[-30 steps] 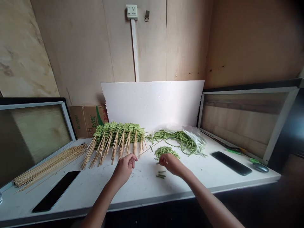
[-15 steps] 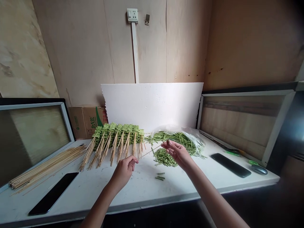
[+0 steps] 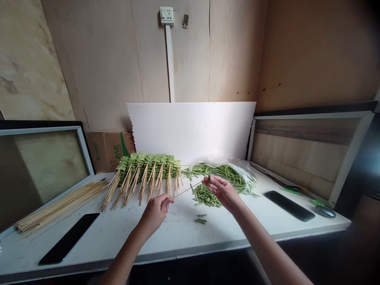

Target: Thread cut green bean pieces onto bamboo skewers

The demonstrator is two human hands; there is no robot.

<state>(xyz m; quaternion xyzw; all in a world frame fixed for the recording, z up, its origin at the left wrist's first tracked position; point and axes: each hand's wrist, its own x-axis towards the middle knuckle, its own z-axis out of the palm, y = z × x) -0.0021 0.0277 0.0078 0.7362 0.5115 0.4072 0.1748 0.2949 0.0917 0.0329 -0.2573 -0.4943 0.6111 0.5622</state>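
Note:
My left hand [image 3: 159,208] pinches one end of a thin wooden skewer [image 3: 185,190] above the white table. At the skewer's other end, my right hand [image 3: 221,190] is closed on a short green bean piece [image 3: 209,178]. Just below and left of my right hand lies a heap of cut green pieces [image 3: 205,196]. A few loose pieces [image 3: 200,221] rest nearer the front edge. To the left, several skewers threaded with green pieces [image 3: 148,164] are stacked with their bare ends toward me.
Long green beans [image 3: 228,174] lie in a clear plastic bag at the back. Bare skewers [image 3: 59,204] and a black phone [image 3: 69,239] lie left; another dark phone [image 3: 289,206] and a mouse [image 3: 325,211] lie right. A white board [image 3: 192,128] stands behind.
The whole view has shifted slightly. Both hands keep nearly the same pose, with the skewer still between them.

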